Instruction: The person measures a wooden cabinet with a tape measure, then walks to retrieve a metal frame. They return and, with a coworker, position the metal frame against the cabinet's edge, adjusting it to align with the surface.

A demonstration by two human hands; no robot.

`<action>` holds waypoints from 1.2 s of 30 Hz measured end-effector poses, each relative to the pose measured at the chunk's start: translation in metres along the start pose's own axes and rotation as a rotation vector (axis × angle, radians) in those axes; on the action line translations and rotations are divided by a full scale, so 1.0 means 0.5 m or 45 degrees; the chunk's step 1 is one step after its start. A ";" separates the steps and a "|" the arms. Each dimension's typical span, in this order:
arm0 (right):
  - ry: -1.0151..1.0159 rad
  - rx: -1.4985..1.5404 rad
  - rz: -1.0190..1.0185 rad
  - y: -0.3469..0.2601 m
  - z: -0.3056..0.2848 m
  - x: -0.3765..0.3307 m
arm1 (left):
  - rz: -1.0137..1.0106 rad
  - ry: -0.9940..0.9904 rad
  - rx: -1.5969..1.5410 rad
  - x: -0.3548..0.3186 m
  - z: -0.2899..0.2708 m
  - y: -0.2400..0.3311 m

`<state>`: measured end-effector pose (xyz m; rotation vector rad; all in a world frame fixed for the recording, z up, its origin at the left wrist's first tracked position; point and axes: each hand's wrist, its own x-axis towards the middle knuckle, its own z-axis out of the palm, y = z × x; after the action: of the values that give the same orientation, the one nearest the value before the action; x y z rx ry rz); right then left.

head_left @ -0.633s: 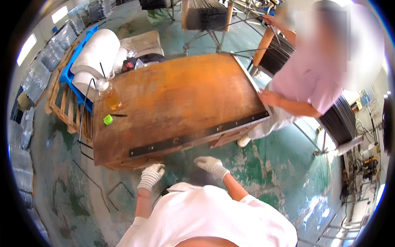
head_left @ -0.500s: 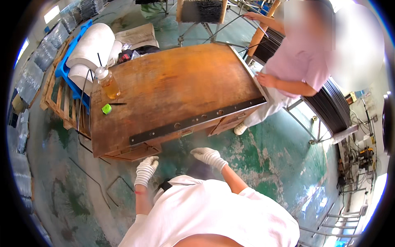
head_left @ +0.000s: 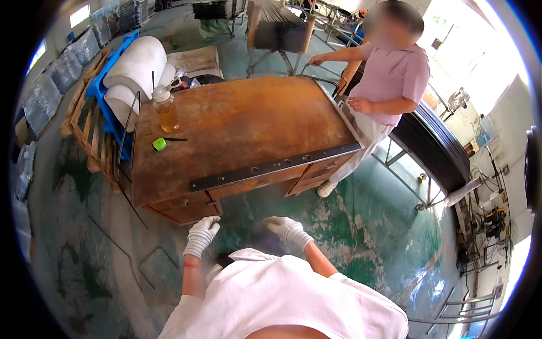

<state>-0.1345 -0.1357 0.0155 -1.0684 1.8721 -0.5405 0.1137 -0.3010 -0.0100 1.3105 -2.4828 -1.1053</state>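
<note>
My left hand [head_left: 202,236], in a white knitted glove, hangs in front of the wooden desk [head_left: 243,121] near its left drawers, fingers loosely bent and holding nothing. Opposite it, my right hand [head_left: 287,230] wears the same kind of glove; its fingers stretch toward the left, also without anything in them. A gap separates the hands, and neither touches the desk. Along the desk's near edge lies a dark flat metal bar [head_left: 276,167] with several holes. On the left of the desktop are a bottle of amber liquid [head_left: 167,113], a green tape measure [head_left: 159,144] and a thin black pen-like item [head_left: 175,139].
A person in a pink shirt [head_left: 395,79] stands at the desk's right end, one hand by a thin black bent tube [head_left: 322,77]. White rolls [head_left: 135,65] and a wooden pallet [head_left: 90,135] stand left. Bent rods [head_left: 121,248] lie on the floor. Long black stock [head_left: 435,141] rests on a rack, right.
The view has shifted, so the desk sits slightly lower and farther right. The person in pink has leaned back and lowered the hand by the bent tube. My hands keep nearly the same pose.
</note>
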 end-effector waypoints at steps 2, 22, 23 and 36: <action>0.043 0.047 -0.082 0.010 0.009 0.011 | 0.001 0.019 -0.018 -0.012 -0.010 0.006; 0.050 0.182 -0.038 0.050 0.021 0.038 | -0.103 -0.217 0.203 0.003 0.005 0.000; 0.063 0.154 -0.067 0.074 0.026 0.044 | -0.103 -0.248 0.209 0.009 0.009 -0.002; -0.159 0.022 0.024 0.038 -0.003 0.019 | -0.208 -0.519 0.192 0.014 0.011 0.011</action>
<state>-0.1465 -0.1335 -0.0017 -1.0482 1.7637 -0.4674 0.1035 -0.3012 -0.0118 1.4786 -2.8362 -1.3651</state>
